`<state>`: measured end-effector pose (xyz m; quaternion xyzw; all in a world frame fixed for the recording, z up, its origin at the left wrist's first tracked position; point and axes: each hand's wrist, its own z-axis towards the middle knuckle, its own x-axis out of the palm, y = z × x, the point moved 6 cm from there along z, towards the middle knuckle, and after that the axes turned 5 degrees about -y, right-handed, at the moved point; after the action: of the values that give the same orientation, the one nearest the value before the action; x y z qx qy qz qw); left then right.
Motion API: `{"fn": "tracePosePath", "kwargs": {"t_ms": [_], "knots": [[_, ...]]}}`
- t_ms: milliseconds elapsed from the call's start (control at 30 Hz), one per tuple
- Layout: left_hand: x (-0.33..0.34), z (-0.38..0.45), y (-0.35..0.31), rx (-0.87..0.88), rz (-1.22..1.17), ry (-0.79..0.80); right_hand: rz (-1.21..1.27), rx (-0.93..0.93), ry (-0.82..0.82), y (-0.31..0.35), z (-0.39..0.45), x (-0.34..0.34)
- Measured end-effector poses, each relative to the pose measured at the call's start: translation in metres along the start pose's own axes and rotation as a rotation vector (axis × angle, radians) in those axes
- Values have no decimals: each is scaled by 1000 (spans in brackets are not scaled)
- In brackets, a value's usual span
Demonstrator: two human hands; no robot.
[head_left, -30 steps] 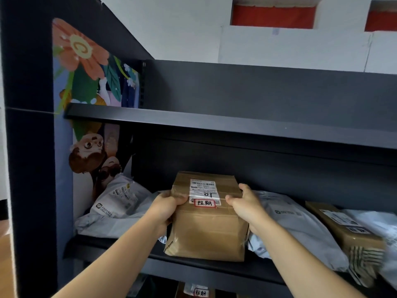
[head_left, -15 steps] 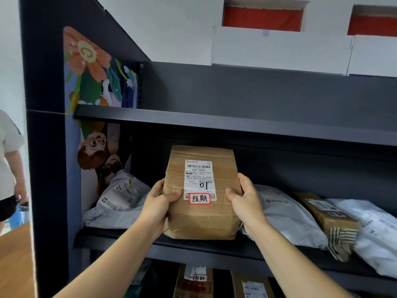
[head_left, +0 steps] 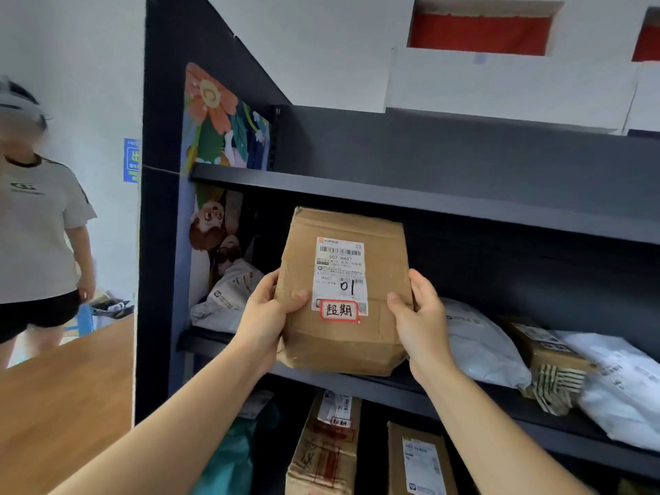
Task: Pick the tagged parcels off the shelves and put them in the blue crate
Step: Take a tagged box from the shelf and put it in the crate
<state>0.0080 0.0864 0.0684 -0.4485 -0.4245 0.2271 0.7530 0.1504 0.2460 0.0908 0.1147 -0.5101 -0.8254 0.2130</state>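
A brown cardboard parcel (head_left: 378, 337) with a white shipping label and a red-framed tag (head_left: 339, 310) is held upright in front of the middle shelf (head_left: 500, 398). My left hand (head_left: 266, 312) grips its left edge, thumb on the front. On the parcel's right edge my right hand (head_left: 419, 321) grips it the same way. The parcel is off the shelf board. On the shelf below stands another brown parcel (head_left: 325, 448) with a red-framed tag. No blue crate is in view.
Grey mailer bags (head_left: 228, 298) (head_left: 478, 344), a brown box (head_left: 543, 351) and a white bag (head_left: 621, 380) lie on the middle shelf. A labelled box (head_left: 421, 462) stands below. A wooden table (head_left: 60, 398) and a standing person (head_left: 39, 223) are at the left.
Both hands have lifted the parcel off the shelf board and drawn it toward me, its labelled face turned to the camera. The view has swung left, and a person has come into sight.
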Motion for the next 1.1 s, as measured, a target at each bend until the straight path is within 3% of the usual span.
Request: {"fn": "tracePosePath", "kwargs": {"t_ms": [467,1100], "knots": [[-59,-144,-33,37,29,-257,75,34,209,26,-108,6],[-248,-352,-125,103,200,-838,219,100,637,69,-318,136]]}}
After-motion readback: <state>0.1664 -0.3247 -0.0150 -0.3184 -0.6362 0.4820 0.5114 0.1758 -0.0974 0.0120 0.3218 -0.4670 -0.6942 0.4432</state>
